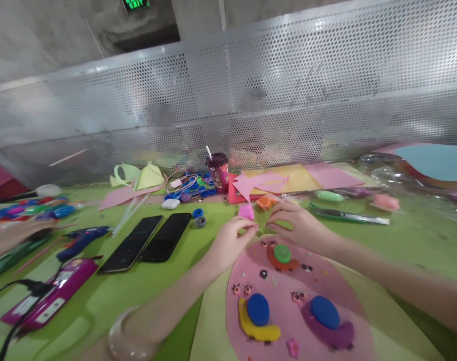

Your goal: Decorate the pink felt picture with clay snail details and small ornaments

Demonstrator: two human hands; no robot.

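Observation:
Both hands are held close together above the top edge of a pink oval sheet [251,271]. My left hand [230,241] is pinched, thumb against forefinger; anything between the tips is too small to make out. A similar pinch closes my right hand [298,223], and its contents cannot be made out. Just beyond the left fingertips sits a pink lump of clay [246,211]; an orange packet [266,202] lies by the right fingers. On the sheet are three snail-like figures: a yellow one [260,331], a purple one [328,330] and an orange one [281,259], with caps as shells.
Two phones [167,236], a blue glue gun [83,240] and a magenta power strip [58,293] lie left. A lidded cup [218,173] stands behind. A green cutter [348,215] lies right. Another person's hand [21,234] shows far left.

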